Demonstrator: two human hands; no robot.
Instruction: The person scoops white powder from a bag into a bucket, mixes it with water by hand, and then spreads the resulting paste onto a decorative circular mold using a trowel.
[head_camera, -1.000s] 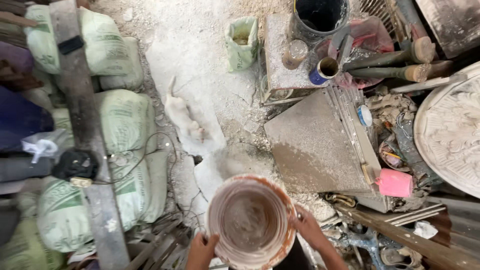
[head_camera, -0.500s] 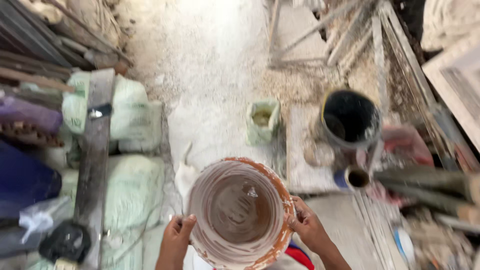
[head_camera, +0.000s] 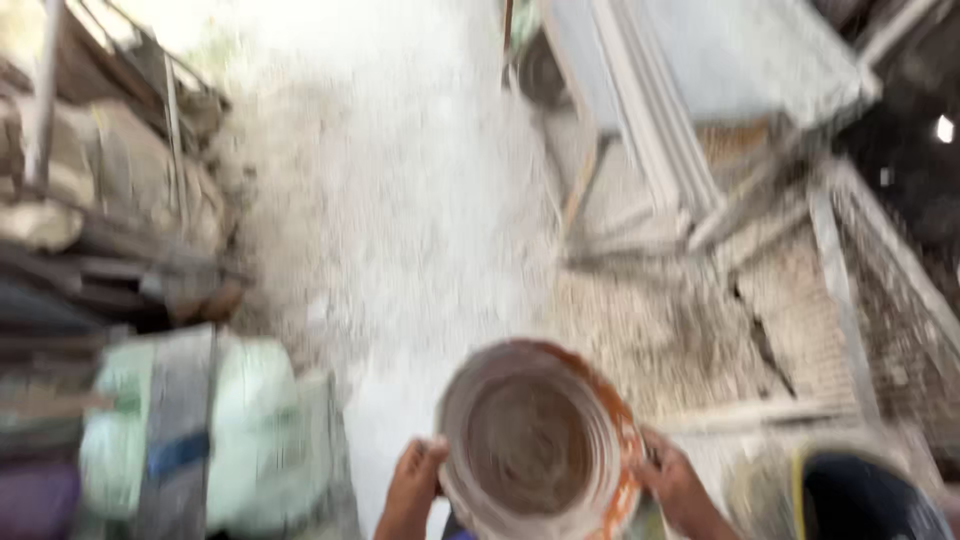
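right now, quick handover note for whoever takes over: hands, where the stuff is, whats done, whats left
Left hand: grips the left rim of the round bucket.
Right hand: grips the right rim.
Bucket: held upright in front of the body, orange outside, inside coated with pale residue, nothing loose visible in it.
Around: pale green sacks to the left, a black tub lower right, white powdery floor ahead. The picture is blurred.
Done: bucket is lifted and in both hands.
Left: it has not been set down anywhere yet.

Both hands, left hand (head_camera: 412, 487) and right hand (head_camera: 676, 487), hold a round orange-rimmed bucket (head_camera: 537, 442) by its sides above a dusty white floor (head_camera: 400, 200), pale green sacks (head_camera: 250, 420) nearby.
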